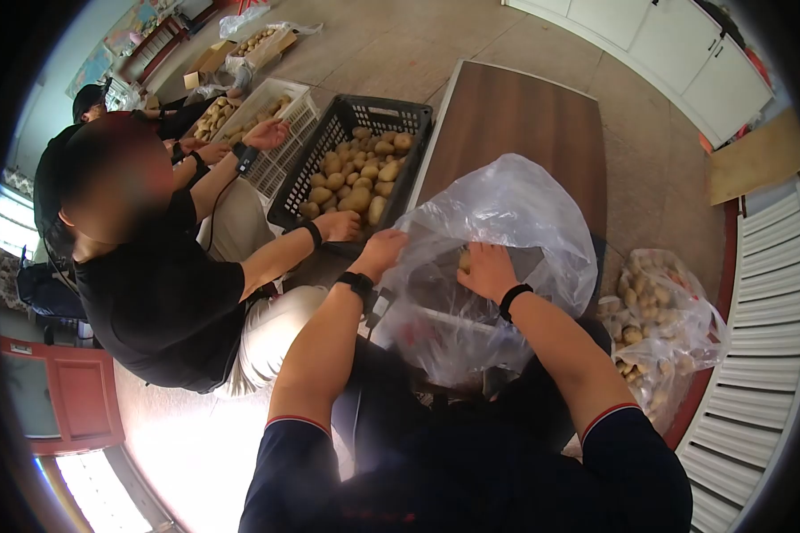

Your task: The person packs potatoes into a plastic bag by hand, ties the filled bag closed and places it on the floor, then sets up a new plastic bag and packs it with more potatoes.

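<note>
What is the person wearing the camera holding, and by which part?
The left hand holds the clear plastic bag by its rim. The right hand seems to grip a potato, mostly hidden, so the exact spot can't be told.

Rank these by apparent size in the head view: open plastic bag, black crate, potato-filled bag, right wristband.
1. Open plastic bag
2. Black crate and potato-filled bag: too alike to rank
3. Right wristband

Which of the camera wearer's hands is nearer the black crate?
Left. The left hand is by the near end of the black crate; the right hand is farther right, over the clear bag.
</note>
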`<state>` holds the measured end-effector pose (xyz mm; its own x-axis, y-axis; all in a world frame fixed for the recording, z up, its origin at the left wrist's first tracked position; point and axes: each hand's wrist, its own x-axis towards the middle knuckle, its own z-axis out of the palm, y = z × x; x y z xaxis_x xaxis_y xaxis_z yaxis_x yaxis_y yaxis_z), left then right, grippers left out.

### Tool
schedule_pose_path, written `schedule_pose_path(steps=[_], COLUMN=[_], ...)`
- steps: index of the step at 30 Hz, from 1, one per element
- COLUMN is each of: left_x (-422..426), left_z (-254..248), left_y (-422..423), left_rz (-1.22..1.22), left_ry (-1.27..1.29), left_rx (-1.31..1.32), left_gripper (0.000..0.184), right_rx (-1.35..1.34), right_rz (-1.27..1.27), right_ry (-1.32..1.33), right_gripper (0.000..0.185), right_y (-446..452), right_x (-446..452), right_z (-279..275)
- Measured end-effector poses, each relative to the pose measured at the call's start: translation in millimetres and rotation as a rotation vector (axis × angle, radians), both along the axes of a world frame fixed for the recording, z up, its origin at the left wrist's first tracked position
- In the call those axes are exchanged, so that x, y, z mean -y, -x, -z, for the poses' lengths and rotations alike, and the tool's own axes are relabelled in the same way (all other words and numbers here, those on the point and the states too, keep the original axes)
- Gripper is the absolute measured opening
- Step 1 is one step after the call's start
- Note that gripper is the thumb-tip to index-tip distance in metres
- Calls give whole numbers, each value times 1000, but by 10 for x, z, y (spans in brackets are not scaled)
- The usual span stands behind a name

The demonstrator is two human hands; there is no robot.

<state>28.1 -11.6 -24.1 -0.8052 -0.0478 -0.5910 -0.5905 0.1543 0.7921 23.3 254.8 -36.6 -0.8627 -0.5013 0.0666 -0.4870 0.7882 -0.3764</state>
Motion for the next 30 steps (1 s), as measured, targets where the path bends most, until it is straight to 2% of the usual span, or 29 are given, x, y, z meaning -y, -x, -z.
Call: schedule_pose_path(steps=[3,7,13,15,16,18,19,21,22,24,25,27,28,30], left_x=[-6,-71,-209,-318,-353,-427,-453,-504,-517,-528,-534,-547,-551,-556], left_z=[25,-30,-95,-180,-203,-232,-259,-299,-319,-340,-335,-304,-304,-321], left_y=[8,-75,-102,-148,-162,-188,-197,-221,-229,-228,-223,-212,-201,-202], left_rz=[28,16,-28,-6,-20,24,14,69,82,76,79,87,101,111], left_ry=[51,101,44,13,23,16,23,36,46,30,10,10,5,-25], left_rx=[10,-117,-95,-94,-99,-147,-153,-153,-158,-134,-108,-109,-109,-97], left_gripper=[39,36,33,33,33,38,38,39,40,41,42,45,47,50], right_rx=[-172,-210,-196,-31,-36,60,54,157,153,333,332,1107,1193,1211], right_rz=[15,28,-10,28,13,33,22,176,166,308,299,510,427,345], right_ry=[100,135,-14,-47,-36,61,67,247,250,556,560,1064,1187,1232], right_gripper=[56,53,48,50,50,52,52,50,50,47,47,48,50,48], right_y=[-117,-252,-352,-369,-372,-380,-373,-337,-248,-48,-47,-64,-62,-81], right_x=[-70,-125,-122,-121,-113,-131,-140,-162,-206,-234,-203,-242,-261,-211], right_z=[30,49,78,68,36,-15,23,166,384,826,618,132,58,-85])
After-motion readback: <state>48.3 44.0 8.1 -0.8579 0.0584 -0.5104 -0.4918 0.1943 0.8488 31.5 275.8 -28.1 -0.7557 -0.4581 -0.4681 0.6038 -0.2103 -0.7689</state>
